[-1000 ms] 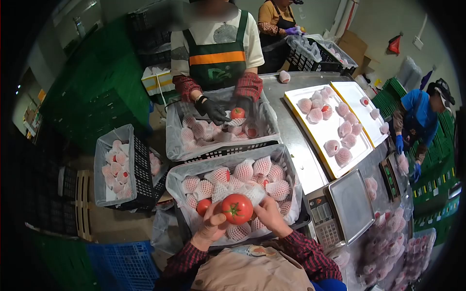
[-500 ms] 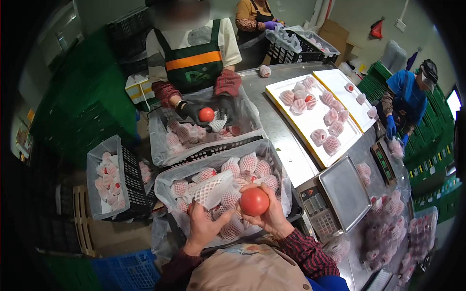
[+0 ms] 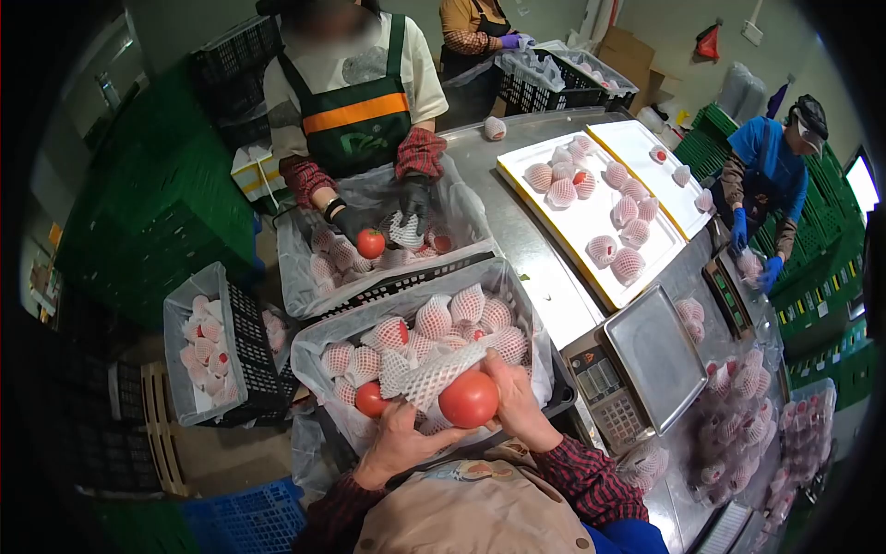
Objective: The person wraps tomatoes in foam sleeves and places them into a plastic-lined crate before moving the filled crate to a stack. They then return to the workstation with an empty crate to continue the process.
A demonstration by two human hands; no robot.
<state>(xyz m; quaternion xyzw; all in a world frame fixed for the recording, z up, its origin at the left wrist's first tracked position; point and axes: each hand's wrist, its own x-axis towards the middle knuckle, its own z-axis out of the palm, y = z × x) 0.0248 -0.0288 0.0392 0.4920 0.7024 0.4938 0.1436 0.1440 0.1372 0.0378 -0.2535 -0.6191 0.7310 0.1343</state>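
Note:
A large red tomato [image 3: 468,400] is in my right hand [image 3: 517,403], whose fingers are closed round its right side. A white foam net sleeve [image 3: 441,374] stretches just behind the tomato. My left hand [image 3: 404,446] grips the sleeve near its lower left end, its thumb reaching under the tomato; its other fingertips are partly hidden. Beneath both hands, the lined crate [image 3: 307,369] holds several tomatoes in foam nets. One bare tomato [image 3: 372,399] shows beside my left fingers.
Across from me, a co-worker's gloved hand [image 3: 351,222] is by a tomato [image 3: 370,243] over another lined crate [image 3: 293,249]. To the right are a scale [image 3: 604,392], a white tray [image 3: 591,263] of netted tomatoes and clear packs [image 3: 738,415]. Another crate [image 3: 242,342] stands left.
The tomato and my right hand have moved down and left, bringing the tomato against the foam net sleeve. The sleeve has shifted right. The co-worker's tomato is lower.

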